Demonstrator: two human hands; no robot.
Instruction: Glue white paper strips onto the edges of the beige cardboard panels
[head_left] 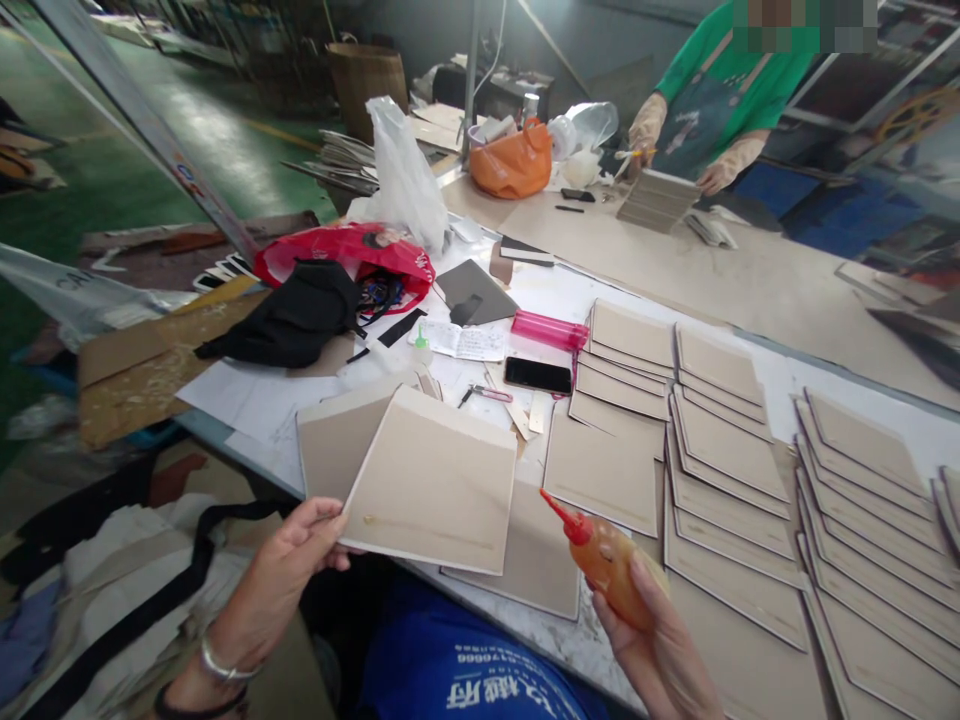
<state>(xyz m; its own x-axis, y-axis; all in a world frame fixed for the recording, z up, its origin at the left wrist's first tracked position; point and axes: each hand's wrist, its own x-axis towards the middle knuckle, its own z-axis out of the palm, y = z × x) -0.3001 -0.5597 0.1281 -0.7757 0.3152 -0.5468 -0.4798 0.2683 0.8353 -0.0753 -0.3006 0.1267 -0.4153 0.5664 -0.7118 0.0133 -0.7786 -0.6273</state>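
We are noting the left hand [301,542] pinching a panel [439,475] extending rightward from that grip, the right hand [660,640] clasping a bottle [611,572]; we are judging this gluing, calling for steady nozzle [574,526] alignment.

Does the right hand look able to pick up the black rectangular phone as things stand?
Probably not straight away: the right hand holds an amber squeeze bottle with a red nozzle. The way to the phone looks fairly free, with only flat beige panels lying between.
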